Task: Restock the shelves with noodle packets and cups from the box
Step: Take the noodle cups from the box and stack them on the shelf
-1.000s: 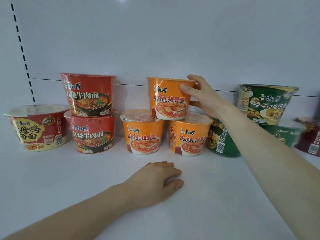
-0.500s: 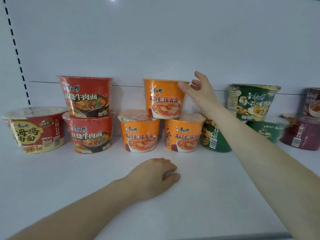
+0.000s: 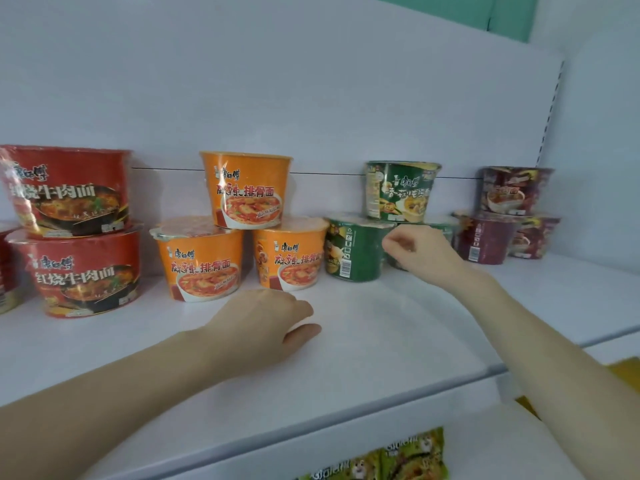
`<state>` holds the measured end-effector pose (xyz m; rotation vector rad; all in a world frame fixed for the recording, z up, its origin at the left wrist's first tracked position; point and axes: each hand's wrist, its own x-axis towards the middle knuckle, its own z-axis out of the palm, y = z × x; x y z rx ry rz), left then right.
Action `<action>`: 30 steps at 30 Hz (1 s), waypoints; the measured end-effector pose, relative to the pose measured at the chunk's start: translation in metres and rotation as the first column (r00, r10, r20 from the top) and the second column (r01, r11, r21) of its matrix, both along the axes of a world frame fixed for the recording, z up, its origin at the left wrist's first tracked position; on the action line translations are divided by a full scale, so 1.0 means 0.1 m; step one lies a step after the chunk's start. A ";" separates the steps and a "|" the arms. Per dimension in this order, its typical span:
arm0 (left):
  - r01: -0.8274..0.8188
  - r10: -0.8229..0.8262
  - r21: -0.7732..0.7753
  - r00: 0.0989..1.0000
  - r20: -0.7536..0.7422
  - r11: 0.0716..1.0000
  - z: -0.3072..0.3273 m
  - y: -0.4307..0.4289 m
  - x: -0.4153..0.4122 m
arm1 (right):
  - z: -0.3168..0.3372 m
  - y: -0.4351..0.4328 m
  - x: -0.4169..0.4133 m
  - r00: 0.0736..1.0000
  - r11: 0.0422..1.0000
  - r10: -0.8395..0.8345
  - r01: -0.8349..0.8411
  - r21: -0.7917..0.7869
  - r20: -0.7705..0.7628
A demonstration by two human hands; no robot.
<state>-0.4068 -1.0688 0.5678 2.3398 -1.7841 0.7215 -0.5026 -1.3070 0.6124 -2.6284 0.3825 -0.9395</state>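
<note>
Noodle cups stand in small stacks along the back of the white shelf (image 3: 398,341). An orange cup (image 3: 247,190) sits on top of two orange cups (image 3: 201,261) (image 3: 289,256). To the left are two stacked red cups (image 3: 65,190) (image 3: 81,271). To the right a green cup (image 3: 400,190) tops two green cups (image 3: 353,249). My right hand (image 3: 420,252) hovers in front of the green cups, fingers loosely curled, holding nothing. My left hand (image 3: 263,323) rests on the shelf in front of the orange cups, fingers curled under.
Dark maroon cups (image 3: 512,192) are stacked at the far right near the shelf's side wall. Green noodle packets (image 3: 398,459) lie on the shelf below. Something yellow (image 3: 628,374) shows at the right edge, below the shelf front.
My right hand has let go of the top orange cup and drawn down and right, to the green cups. The view has turned right. My left hand stays on the shelf.
</note>
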 end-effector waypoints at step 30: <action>-0.320 0.389 -0.290 0.894 0.224 0.902 0.41 -1.89 -0.31 | 0.61 -1.81 0.22 0.908 0.914 0.322 -0.372 0.162 0.267</action>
